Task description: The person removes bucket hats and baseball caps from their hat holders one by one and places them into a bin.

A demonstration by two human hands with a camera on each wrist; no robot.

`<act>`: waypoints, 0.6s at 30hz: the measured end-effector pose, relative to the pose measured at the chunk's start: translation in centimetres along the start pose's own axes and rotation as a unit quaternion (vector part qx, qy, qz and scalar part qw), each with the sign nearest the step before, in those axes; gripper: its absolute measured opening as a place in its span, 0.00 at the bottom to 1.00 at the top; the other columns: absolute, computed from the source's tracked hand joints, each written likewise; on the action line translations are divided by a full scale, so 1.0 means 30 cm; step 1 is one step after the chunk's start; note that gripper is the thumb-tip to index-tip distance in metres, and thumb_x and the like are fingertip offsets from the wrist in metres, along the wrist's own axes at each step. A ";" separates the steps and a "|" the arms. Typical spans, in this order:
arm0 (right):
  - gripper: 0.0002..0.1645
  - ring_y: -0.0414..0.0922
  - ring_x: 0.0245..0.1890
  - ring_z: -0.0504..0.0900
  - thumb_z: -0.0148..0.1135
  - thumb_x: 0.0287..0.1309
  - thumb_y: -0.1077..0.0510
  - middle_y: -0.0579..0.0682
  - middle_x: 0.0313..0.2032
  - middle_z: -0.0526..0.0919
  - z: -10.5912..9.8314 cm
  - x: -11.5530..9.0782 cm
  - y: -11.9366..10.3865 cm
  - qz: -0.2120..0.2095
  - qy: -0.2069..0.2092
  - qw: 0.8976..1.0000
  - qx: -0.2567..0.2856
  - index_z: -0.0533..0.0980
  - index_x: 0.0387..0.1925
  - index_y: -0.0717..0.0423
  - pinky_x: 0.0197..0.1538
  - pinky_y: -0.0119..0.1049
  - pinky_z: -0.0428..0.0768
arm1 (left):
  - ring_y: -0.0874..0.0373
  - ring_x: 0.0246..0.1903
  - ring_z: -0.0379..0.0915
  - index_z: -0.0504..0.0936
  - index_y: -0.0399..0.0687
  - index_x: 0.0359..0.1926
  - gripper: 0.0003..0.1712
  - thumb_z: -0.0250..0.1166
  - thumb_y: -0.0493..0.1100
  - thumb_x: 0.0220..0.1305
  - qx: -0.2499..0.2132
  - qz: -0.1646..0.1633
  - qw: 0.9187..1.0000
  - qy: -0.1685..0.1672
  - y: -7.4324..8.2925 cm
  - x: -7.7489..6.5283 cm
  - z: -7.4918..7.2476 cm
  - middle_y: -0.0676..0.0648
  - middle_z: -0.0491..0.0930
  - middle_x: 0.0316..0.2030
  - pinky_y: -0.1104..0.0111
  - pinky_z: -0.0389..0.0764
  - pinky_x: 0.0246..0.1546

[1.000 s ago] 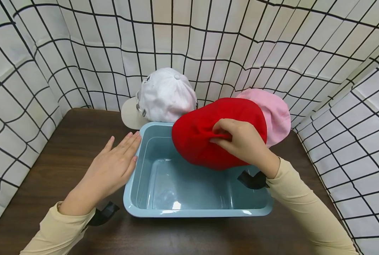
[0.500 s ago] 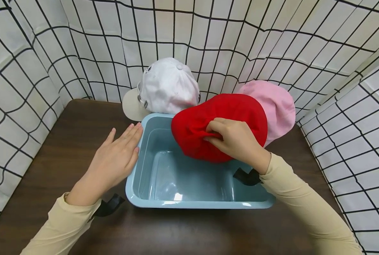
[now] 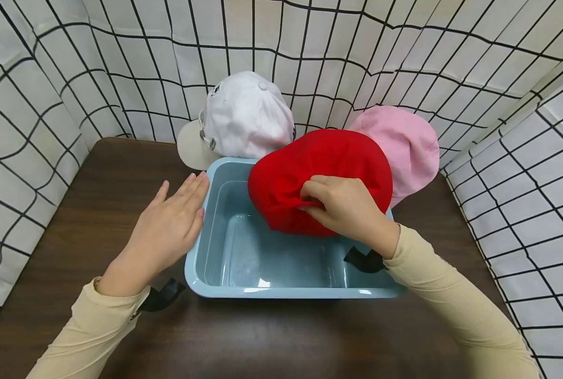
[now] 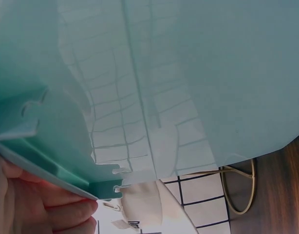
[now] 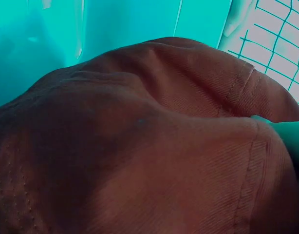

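Observation:
My right hand [image 3: 343, 205] pinches a fold in the crown of a red cap [image 3: 329, 158], which hangs over the back right part of a light blue plastic basin [image 3: 291, 292]. In the right wrist view the cap's stitched cloth [image 5: 188, 161] fills most of the frame, with a bit of the basin [image 5: 135, 29] behind. My left hand [image 3: 168, 226] lies with straight fingers against the basin's left rim. The left wrist view shows the fingers [image 4: 66, 209] at the underside of that rim, beside the outer wall [image 4: 227, 87].
Behind the basin a white cap [image 3: 248, 116] with a cream brim sits by the grid-patterned back cloth [image 3: 144, 58]. A pink cap [image 3: 404, 147] stands at the back right, partly hidden by the red one. All rest on a dark wooden table [image 3: 134, 173].
The red cap and my right hand have shifted slightly left over the basin. My left hand has stayed at the rim. The whole head view has tilted, so the scene sits higher.

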State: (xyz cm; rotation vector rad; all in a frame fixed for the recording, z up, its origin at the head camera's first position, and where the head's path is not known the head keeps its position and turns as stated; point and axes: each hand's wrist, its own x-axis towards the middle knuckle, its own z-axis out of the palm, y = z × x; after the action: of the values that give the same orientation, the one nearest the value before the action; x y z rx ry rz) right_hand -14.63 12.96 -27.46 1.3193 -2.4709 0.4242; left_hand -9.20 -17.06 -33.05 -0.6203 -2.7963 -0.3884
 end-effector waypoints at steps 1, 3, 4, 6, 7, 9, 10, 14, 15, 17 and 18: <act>0.12 0.39 0.22 0.75 0.75 0.42 0.60 0.46 0.25 0.79 0.002 -0.001 -0.002 -0.002 -0.002 1.000 -0.002 0.76 0.27 0.55 0.24 0.32 0.76 | 0.43 0.66 0.55 0.60 0.30 0.67 0.31 0.49 0.41 0.66 -0.001 0.001 1.000 -0.001 -0.001 0.000 0.001 0.36 0.61 0.66 0.42 0.49 0.64; 0.14 0.40 0.21 0.74 0.75 0.41 0.60 0.46 0.25 0.79 0.008 -0.003 -0.007 -0.004 -0.007 1.000 -0.003 0.76 0.27 0.55 0.24 0.32 0.76 | 0.43 0.66 0.55 0.60 0.30 0.67 0.31 0.49 0.41 0.66 -0.003 0.003 1.000 -0.003 -0.004 0.001 0.002 0.36 0.60 0.66 0.43 0.49 0.65; 0.14 0.40 0.21 0.74 0.75 0.42 0.60 0.46 0.24 0.79 0.011 -0.002 -0.009 -0.004 -0.011 1.000 -0.003 0.75 0.27 0.55 0.24 0.33 0.76 | 0.43 0.66 0.55 0.60 0.30 0.67 0.31 0.49 0.41 0.66 -0.003 0.003 1.000 -0.003 -0.005 0.002 0.002 0.35 0.60 0.66 0.43 0.48 0.65; 0.15 0.40 0.20 0.74 0.75 0.43 0.59 0.46 0.23 0.78 0.019 -0.001 -0.014 -0.004 -0.020 1.000 -0.006 0.74 0.28 0.55 0.24 0.33 0.77 | 0.43 0.66 0.55 0.60 0.30 0.67 0.31 0.49 0.41 0.66 -0.004 0.004 1.000 -0.002 -0.006 0.004 0.001 0.35 0.60 0.66 0.43 0.48 0.65; 0.16 0.40 0.19 0.74 0.74 0.44 0.58 0.46 0.23 0.78 0.025 0.000 -0.018 -0.004 -0.027 1.000 -0.005 0.73 0.28 0.55 0.24 0.33 0.77 | 0.43 0.66 0.55 0.60 0.30 0.67 0.31 0.49 0.41 0.66 -0.004 0.005 1.000 -0.002 -0.008 0.004 0.002 0.35 0.60 0.66 0.43 0.48 0.65; 0.16 0.40 0.18 0.73 0.73 0.46 0.57 0.46 0.20 0.76 0.041 0.001 -0.024 -0.004 -0.047 0.999 -0.006 0.71 0.29 0.56 0.23 0.33 0.76 | 0.43 0.67 0.54 0.59 0.31 0.67 0.31 0.49 0.41 0.66 -0.005 0.006 1.000 -0.004 -0.007 0.004 0.000 0.36 0.60 0.66 0.43 0.48 0.65; 0.16 0.41 0.17 0.73 0.72 0.48 0.57 0.46 0.19 0.76 0.050 0.002 -0.028 -0.005 -0.060 0.998 -0.009 0.70 0.29 0.56 0.22 0.33 0.76 | 0.43 0.67 0.54 0.59 0.31 0.67 0.31 0.49 0.41 0.66 -0.005 0.006 1.000 -0.005 -0.006 0.005 -0.001 0.36 0.60 0.66 0.43 0.49 0.65; 0.16 0.41 0.15 0.73 0.70 0.49 0.57 0.45 0.15 0.73 0.095 0.010 -0.039 -0.017 -0.139 0.990 -0.031 0.69 0.30 0.55 0.23 0.34 0.77 | 0.43 0.67 0.54 0.59 0.31 0.67 0.31 0.49 0.41 0.67 -0.006 0.005 1.000 -0.007 -0.005 0.004 -0.004 0.36 0.59 0.67 0.44 0.48 0.65; 0.16 0.42 0.15 0.74 0.70 0.48 0.57 0.45 0.15 0.73 0.107 0.012 -0.040 -0.021 -0.161 0.986 -0.036 0.69 0.31 0.55 0.24 0.34 0.78 | 0.43 0.67 0.54 0.60 0.31 0.67 0.31 0.49 0.41 0.66 -0.006 0.005 1.000 -0.006 -0.006 0.004 -0.004 0.36 0.59 0.66 0.44 0.48 0.65; 0.15 0.42 0.16 0.75 0.70 0.48 0.56 0.46 0.15 0.74 0.128 0.014 -0.041 -0.029 -0.196 0.979 -0.042 0.71 0.33 0.55 0.27 0.36 0.80 | 0.43 0.67 0.54 0.60 0.31 0.67 0.31 0.49 0.41 0.66 -0.008 0.005 1.000 -0.005 -0.006 0.003 -0.002 0.36 0.60 0.66 0.44 0.48 0.65; 0.16 0.42 0.17 0.76 0.70 0.48 0.56 0.46 0.16 0.75 0.136 0.014 -0.040 -0.033 -0.209 0.977 -0.042 0.72 0.34 0.55 0.28 0.36 0.80 | 0.43 0.67 0.54 0.60 0.31 0.67 0.31 0.49 0.41 0.66 -0.009 0.006 1.000 -0.005 -0.006 0.003 -0.001 0.36 0.60 0.66 0.43 0.48 0.65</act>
State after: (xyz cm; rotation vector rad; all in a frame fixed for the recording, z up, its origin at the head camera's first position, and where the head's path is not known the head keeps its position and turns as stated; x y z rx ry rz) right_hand -14.37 10.39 -30.87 1.5829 -2.7272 0.0238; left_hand -9.36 -17.20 -33.04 -0.6439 -2.8013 -0.4082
